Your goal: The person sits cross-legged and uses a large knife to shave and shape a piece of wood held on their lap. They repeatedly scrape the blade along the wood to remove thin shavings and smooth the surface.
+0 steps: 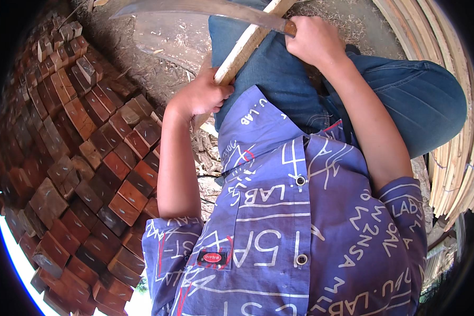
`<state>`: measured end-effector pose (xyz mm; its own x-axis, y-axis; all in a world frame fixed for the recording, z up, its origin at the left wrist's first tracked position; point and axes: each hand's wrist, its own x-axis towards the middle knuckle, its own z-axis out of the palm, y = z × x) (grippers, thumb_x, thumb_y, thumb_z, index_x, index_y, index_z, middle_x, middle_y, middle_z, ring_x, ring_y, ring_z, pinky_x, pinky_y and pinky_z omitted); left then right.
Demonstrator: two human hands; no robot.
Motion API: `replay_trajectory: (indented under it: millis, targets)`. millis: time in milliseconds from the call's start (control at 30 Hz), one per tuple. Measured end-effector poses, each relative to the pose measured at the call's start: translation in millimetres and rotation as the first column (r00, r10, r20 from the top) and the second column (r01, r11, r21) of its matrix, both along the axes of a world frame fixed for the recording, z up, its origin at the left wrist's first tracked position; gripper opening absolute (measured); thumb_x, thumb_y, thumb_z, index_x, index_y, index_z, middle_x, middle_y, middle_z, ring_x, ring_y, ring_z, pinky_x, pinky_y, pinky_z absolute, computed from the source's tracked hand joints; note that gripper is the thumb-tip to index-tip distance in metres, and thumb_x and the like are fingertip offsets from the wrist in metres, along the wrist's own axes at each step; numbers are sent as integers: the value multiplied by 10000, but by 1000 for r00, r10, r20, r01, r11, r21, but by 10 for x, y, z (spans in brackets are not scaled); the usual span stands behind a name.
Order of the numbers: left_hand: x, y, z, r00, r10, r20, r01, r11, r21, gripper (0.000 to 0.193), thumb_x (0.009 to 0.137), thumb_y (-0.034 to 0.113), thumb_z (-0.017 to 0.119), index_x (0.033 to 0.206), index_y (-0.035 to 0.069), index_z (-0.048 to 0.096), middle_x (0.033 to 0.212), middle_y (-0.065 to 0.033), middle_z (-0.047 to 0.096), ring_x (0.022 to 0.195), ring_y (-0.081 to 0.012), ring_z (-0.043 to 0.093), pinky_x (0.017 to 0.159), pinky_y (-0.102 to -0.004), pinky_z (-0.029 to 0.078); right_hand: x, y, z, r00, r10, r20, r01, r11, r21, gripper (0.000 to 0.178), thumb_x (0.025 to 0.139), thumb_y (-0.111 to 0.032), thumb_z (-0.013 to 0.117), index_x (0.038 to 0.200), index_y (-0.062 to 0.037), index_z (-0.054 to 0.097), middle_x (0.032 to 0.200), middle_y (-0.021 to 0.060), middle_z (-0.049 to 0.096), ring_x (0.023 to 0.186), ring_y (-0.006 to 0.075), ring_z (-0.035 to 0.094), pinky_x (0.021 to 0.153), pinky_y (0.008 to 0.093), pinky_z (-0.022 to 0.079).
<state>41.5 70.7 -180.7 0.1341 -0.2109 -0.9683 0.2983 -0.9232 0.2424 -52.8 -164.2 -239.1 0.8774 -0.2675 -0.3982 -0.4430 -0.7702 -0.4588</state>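
Note:
My left hand (201, 95) is closed around the near end of a pale wooden strip (243, 48), which slants up and to the right across my bent leg. In my right hand (317, 43) is the short wooden handle of a machete (216, 9) with a long, curved blade. The blade reaches leftward over the strip and crosses it near the top of the view; whether its edge touches the wood I cannot tell. The strip's far end runs out of the picture. My legs, in blue jeans (405, 100), are folded on the ground.
To the left rises a big stack of reddish-brown wooden blocks (84, 118). Long pale wooden strips (447, 47) lie bundled along the right side. A flat wooden board (160, 34) rests on the dirt ahead, with shavings (347, 13) scattered around.

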Motion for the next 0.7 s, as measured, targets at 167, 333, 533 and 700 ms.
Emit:
replay_trajectory:
  millis: [167, 333, 533, 700]
  targets:
    - [-52, -38, 64, 999, -8, 49, 6, 1000, 31, 424, 850, 195, 662, 1217, 8, 563, 890, -96, 642, 695, -150, 593, 623, -300, 527, 129, -66, -3, 985, 92, -148, -102, 993, -59, 308, 724, -254, 627, 970, -89, 713, 860, 228, 687, 840, 405, 671, 783, 489, 543]
    - [-15, 58, -53, 995, 91, -39, -93, 995, -42, 389, 850, 197, 664, 1181, 10, 583, 855, -79, 630, 680, -145, 584, 611, -291, 521, -31, -458, -256, 974, -155, -163, 141, 985, -94, 287, 771, -266, 593, 963, -88, 709, 929, 231, 687, 910, 421, 650, 832, 497, 517]
    - [-44, 45, -75, 999, 32, -6, -32, 999, -22, 384, 842, 194, 668, 1166, 5, 585, 873, -86, 639, 698, -155, 593, 629, -310, 537, 27, -16, -19, 997, -63, -50, 61, 997, -45, 255, 783, -252, 588, 930, -81, 707, 861, 236, 683, 845, 424, 661, 799, 502, 535]
    - [-121, 83, 17, 993, 95, 75, -92, 995, -49, 300, 839, 135, 628, 1102, 10, 557, 688, -5, 524, 562, -86, 466, 509, -259, 409, 134, -159, -77, 994, 6, -113, -13, 998, -63, 276, 738, -277, 630, 914, -82, 717, 867, 219, 692, 851, 408, 670, 778, 496, 539]
